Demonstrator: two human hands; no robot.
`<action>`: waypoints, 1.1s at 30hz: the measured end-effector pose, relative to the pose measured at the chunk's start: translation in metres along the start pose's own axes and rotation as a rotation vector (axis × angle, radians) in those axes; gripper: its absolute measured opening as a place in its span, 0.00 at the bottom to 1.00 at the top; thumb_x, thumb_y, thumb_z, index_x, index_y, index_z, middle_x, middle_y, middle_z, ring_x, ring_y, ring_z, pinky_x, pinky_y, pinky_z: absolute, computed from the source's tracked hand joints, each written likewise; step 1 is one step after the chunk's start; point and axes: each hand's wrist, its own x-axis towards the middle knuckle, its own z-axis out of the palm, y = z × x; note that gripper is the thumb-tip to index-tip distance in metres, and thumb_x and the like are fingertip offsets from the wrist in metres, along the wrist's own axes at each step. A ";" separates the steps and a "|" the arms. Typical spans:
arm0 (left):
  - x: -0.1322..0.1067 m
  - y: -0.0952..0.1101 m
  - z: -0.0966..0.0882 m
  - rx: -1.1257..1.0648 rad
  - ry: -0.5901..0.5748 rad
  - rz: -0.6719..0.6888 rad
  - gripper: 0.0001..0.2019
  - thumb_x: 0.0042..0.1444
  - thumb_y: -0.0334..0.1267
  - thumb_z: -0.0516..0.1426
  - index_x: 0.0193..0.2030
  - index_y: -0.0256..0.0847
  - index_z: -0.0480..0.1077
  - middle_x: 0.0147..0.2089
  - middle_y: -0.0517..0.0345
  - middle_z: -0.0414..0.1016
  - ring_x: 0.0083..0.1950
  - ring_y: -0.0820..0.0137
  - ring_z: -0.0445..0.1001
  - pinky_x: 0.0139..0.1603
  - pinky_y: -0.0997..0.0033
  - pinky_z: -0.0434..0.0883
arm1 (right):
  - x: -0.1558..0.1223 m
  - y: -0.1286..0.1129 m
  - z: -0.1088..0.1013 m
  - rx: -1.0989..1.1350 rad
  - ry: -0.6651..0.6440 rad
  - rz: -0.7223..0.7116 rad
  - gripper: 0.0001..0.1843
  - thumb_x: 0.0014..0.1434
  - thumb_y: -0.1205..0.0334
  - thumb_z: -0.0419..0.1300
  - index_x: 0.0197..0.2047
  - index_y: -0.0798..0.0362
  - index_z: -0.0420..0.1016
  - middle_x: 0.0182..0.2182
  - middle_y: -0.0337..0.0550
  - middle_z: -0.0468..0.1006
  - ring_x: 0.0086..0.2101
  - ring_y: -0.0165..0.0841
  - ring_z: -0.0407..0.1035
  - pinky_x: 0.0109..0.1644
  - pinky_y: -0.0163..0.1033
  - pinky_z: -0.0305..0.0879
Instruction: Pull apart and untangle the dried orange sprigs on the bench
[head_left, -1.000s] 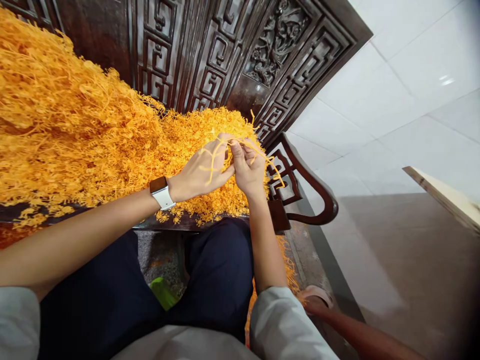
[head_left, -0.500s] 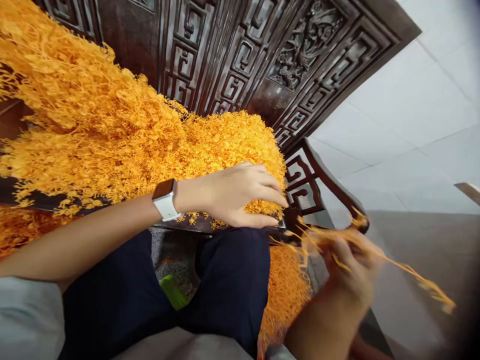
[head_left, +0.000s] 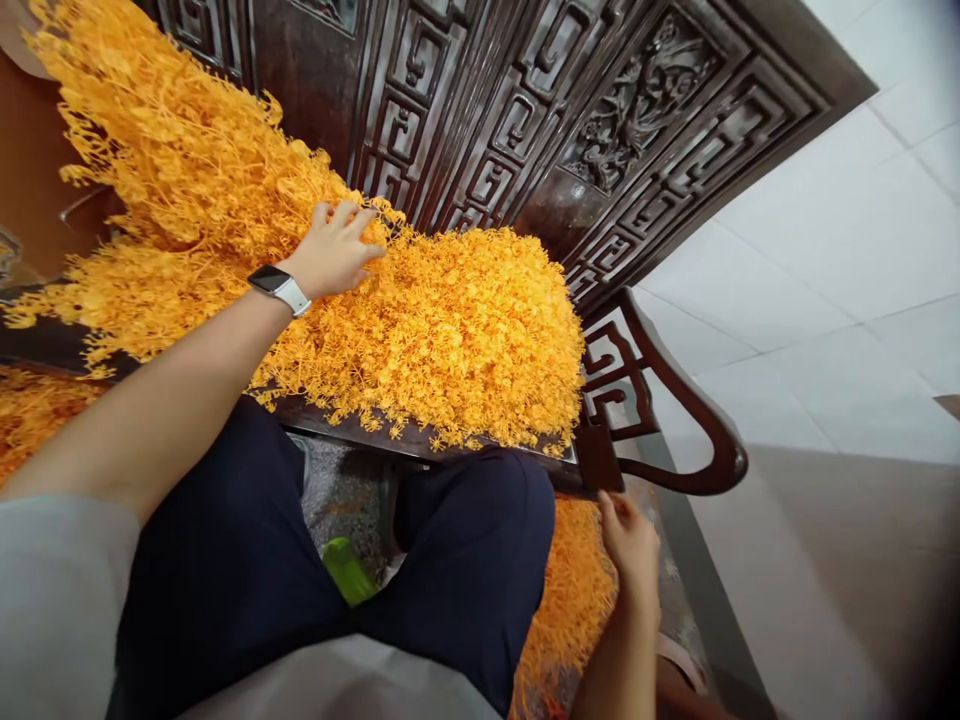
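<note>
A big heap of thin, branching orange-yellow sprigs with small flower-like tips covers the dark wooden bench seat. My left hand, with a white-banded watch on its wrist, rests at the upper middle of this heap, fingers spread; no sprig shows lifted in it. Low on the right, beside the bench's front corner, is my right hand with fingers curled in and no sprig visible in them. Just left of it, on the floor, lies a deeper orange pile of sprigs.
Behind the heap rises the carved dark wood backrest. A curved armrest bounds the bench on the right. More orange sprigs lie low at left. Between my knees is a bright green object. A brown surface shows at far left.
My left hand has moved left and up across the heap. My right hand has come down and left; the long sprig it held is no longer seen in it. The view has shifted slightly.
</note>
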 end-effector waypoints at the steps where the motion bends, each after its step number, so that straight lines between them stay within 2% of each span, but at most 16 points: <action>1: -0.001 0.000 0.002 -0.006 0.017 -0.014 0.11 0.66 0.36 0.63 0.52 0.35 0.79 0.75 0.37 0.65 0.77 0.33 0.55 0.73 0.20 0.48 | 0.016 -0.026 0.006 0.018 0.023 0.002 0.27 0.61 0.30 0.61 0.33 0.46 0.79 0.24 0.52 0.83 0.23 0.53 0.78 0.24 0.54 0.72; 2: -0.001 0.001 0.004 -0.016 0.048 -0.021 0.08 0.65 0.35 0.63 0.49 0.37 0.79 0.73 0.38 0.67 0.76 0.34 0.57 0.73 0.21 0.50 | 0.032 -0.059 0.012 0.114 0.032 0.005 0.26 0.62 0.33 0.63 0.41 0.50 0.82 0.33 0.55 0.87 0.32 0.52 0.83 0.35 0.55 0.78; 3: 0.001 0.004 0.004 -0.025 0.085 -0.023 0.06 0.65 0.34 0.63 0.47 0.38 0.79 0.72 0.39 0.70 0.75 0.36 0.59 0.72 0.23 0.52 | 0.047 -0.096 0.017 0.230 0.019 -0.033 0.27 0.63 0.36 0.64 0.47 0.53 0.83 0.39 0.57 0.88 0.38 0.49 0.84 0.42 0.54 0.79; 5: 0.006 0.014 0.001 -0.030 0.154 -0.019 0.05 0.67 0.34 0.61 0.45 0.40 0.79 0.69 0.39 0.73 0.73 0.39 0.63 0.69 0.25 0.56 | 0.074 -0.177 0.027 0.413 -0.120 -0.214 0.26 0.67 0.38 0.63 0.51 0.53 0.83 0.44 0.54 0.87 0.42 0.43 0.83 0.47 0.48 0.79; 7: 0.011 0.027 -0.004 -0.044 0.223 -0.022 0.06 0.69 0.36 0.60 0.45 0.39 0.79 0.68 0.39 0.74 0.70 0.40 0.66 0.67 0.27 0.60 | 0.095 -0.252 0.038 0.423 -0.309 -0.472 0.23 0.69 0.40 0.63 0.54 0.50 0.83 0.44 0.49 0.87 0.40 0.38 0.81 0.47 0.45 0.77; 9: 0.014 0.041 -0.008 -0.082 0.279 -0.003 0.07 0.69 0.37 0.59 0.45 0.40 0.79 0.69 0.41 0.74 0.70 0.41 0.67 0.66 0.28 0.61 | 0.113 -0.306 0.052 0.359 -0.266 -0.644 0.26 0.71 0.41 0.62 0.61 0.50 0.79 0.48 0.50 0.85 0.39 0.37 0.78 0.50 0.47 0.76; 11: 0.014 0.055 -0.008 -0.120 0.305 0.050 0.07 0.69 0.36 0.59 0.44 0.42 0.80 0.70 0.44 0.74 0.70 0.42 0.67 0.67 0.30 0.62 | 0.128 -0.338 0.068 0.245 -0.149 -0.746 0.31 0.71 0.44 0.63 0.68 0.54 0.72 0.58 0.58 0.80 0.50 0.45 0.77 0.58 0.53 0.74; 13: 0.012 0.064 -0.005 -0.136 0.289 0.130 0.08 0.70 0.37 0.58 0.44 0.44 0.81 0.69 0.46 0.75 0.69 0.46 0.69 0.67 0.34 0.64 | 0.140 -0.353 0.083 0.138 -0.119 -0.787 0.27 0.72 0.52 0.61 0.68 0.57 0.71 0.61 0.63 0.78 0.56 0.50 0.75 0.60 0.55 0.72; 14: 0.011 0.067 -0.002 -0.137 0.275 0.168 0.09 0.71 0.37 0.57 0.44 0.45 0.80 0.67 0.46 0.77 0.68 0.48 0.71 0.67 0.36 0.65 | 0.144 -0.356 0.088 0.092 -0.144 -0.782 0.22 0.73 0.57 0.58 0.65 0.57 0.73 0.57 0.62 0.80 0.54 0.50 0.75 0.57 0.54 0.72; 16: 0.009 0.066 0.003 -0.133 0.237 0.219 0.10 0.72 0.37 0.56 0.51 0.45 0.79 0.64 0.45 0.80 0.66 0.50 0.74 0.67 0.41 0.68 | 0.147 -0.358 0.096 0.020 -0.213 -0.746 0.15 0.72 0.65 0.54 0.56 0.57 0.77 0.44 0.56 0.84 0.43 0.45 0.77 0.48 0.49 0.70; 18: 0.008 0.054 0.009 -0.122 0.202 0.206 0.16 0.71 0.39 0.59 0.62 0.41 0.75 0.64 0.40 0.80 0.65 0.50 0.75 0.67 0.44 0.69 | 0.144 -0.358 0.097 -0.004 -0.229 -0.727 0.14 0.69 0.70 0.52 0.50 0.55 0.77 0.34 0.49 0.82 0.33 0.40 0.73 0.41 0.45 0.65; 21: 0.008 0.017 0.018 -0.086 0.138 0.122 0.30 0.65 0.44 0.66 0.69 0.34 0.68 0.65 0.33 0.78 0.65 0.46 0.75 0.68 0.43 0.68 | 0.135 -0.354 0.088 0.152 -0.155 -0.792 0.14 0.64 0.74 0.52 0.46 0.53 0.76 0.30 0.44 0.79 0.30 0.36 0.69 0.38 0.43 0.60; 24: 0.009 -0.024 0.025 -0.127 0.103 -0.022 0.28 0.61 0.45 0.67 0.66 0.38 0.71 0.62 0.37 0.80 0.63 0.47 0.77 0.69 0.43 0.67 | 0.127 -0.348 0.074 0.411 -0.062 -0.762 0.09 0.71 0.64 0.55 0.39 0.50 0.74 0.28 0.40 0.76 0.27 0.32 0.66 0.36 0.41 0.59; 26: 0.011 -0.043 0.027 -0.200 0.133 -0.102 0.24 0.60 0.46 0.67 0.60 0.41 0.74 0.59 0.40 0.82 0.60 0.50 0.78 0.68 0.45 0.69 | 0.124 -0.345 0.067 0.540 -0.022 -0.689 0.14 0.73 0.54 0.58 0.35 0.49 0.74 0.26 0.37 0.73 0.24 0.29 0.62 0.34 0.41 0.57; 30: 0.014 -0.054 0.023 -0.256 0.123 -0.089 0.21 0.55 0.52 0.68 0.51 0.44 0.79 0.56 0.44 0.84 0.63 0.49 0.78 0.71 0.46 0.67 | 0.130 -0.336 0.057 0.841 0.052 -0.521 0.19 0.71 0.44 0.62 0.34 0.48 0.73 0.24 0.36 0.68 0.23 0.28 0.59 0.30 0.40 0.54; 33: 0.011 -0.056 0.020 -0.263 0.100 -0.123 0.25 0.54 0.53 0.67 0.55 0.41 0.79 0.60 0.42 0.83 0.65 0.48 0.77 0.73 0.46 0.66 | 0.145 -0.320 0.045 1.094 0.187 -0.358 0.19 0.68 0.44 0.64 0.34 0.46 0.67 0.21 0.31 0.59 0.19 0.26 0.51 0.24 0.37 0.49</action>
